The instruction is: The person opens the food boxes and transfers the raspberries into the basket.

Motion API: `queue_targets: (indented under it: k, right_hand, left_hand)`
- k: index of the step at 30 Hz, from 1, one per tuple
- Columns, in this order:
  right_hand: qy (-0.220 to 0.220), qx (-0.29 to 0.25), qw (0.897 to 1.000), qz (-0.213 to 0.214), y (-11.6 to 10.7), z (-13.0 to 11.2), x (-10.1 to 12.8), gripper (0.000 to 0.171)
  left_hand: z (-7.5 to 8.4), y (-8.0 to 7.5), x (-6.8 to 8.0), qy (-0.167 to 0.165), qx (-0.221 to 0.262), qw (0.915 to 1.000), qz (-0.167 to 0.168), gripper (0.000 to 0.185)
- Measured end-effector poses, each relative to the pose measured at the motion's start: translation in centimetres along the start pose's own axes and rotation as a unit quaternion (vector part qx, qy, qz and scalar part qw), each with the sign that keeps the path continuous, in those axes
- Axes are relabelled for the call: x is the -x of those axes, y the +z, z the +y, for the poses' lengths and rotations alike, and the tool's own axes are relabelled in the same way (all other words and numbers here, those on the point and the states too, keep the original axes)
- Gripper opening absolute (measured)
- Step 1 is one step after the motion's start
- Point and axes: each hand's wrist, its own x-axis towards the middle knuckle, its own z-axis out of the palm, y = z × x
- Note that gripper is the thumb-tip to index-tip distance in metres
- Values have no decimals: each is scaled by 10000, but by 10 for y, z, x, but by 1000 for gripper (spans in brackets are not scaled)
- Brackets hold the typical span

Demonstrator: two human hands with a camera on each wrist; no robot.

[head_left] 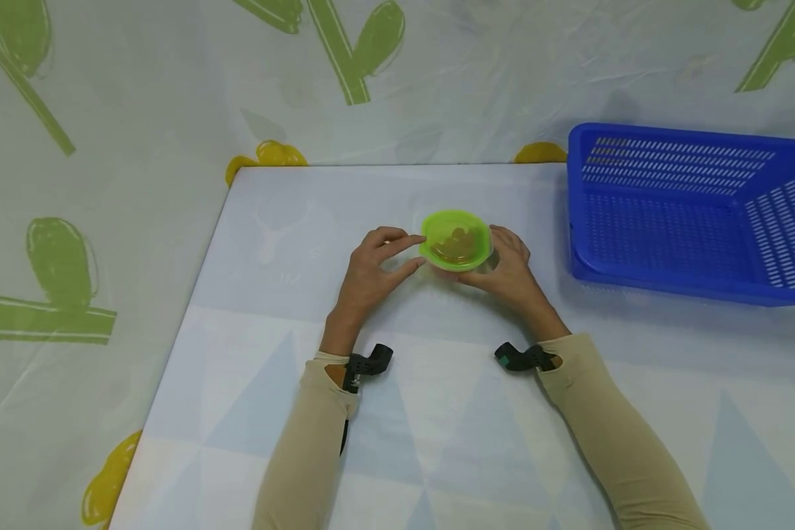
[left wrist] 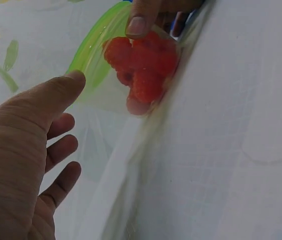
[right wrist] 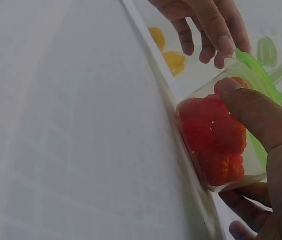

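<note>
Right hand (head_left: 510, 274) grips the small clear plastic cup of red berries with a green lid (head_left: 456, 240). Left hand (head_left: 371, 272) is open, fingertips touching the lid's left rim. It is best to hold the cup steady and level, left of the blue plastic basket (head_left: 692, 213).

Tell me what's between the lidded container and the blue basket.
Only the right hand gripping the container; beyond it, bare table up to the basket, in the head view.

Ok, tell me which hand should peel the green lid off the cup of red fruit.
Probably the left hand. Its fingertips already sit at the green lid rim and hold nothing, while the right hand has its grip round the clear cup of red fruit, steadying it on the table.
</note>
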Motion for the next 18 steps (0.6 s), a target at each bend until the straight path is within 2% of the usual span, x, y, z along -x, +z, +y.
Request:
queue_targets:
  k: [6, 14, 18]
  right_hand:
    - [-20, -44, 10000, -26, 0, 0, 0, 87]
    - [-37, -77, 10000, -37, -1, 0, -1, 87]
    - [-57, -64, 10000, -28, 1, 4, 1, 87]
  left_hand:
    - [2, 1, -2, 398, -355, 9985, 106, 35]
    - [6, 2, -6, 991, -693, 9927, 52, 25]
    - [8, 3, -2, 1010, -781, 9918, 107, 27]
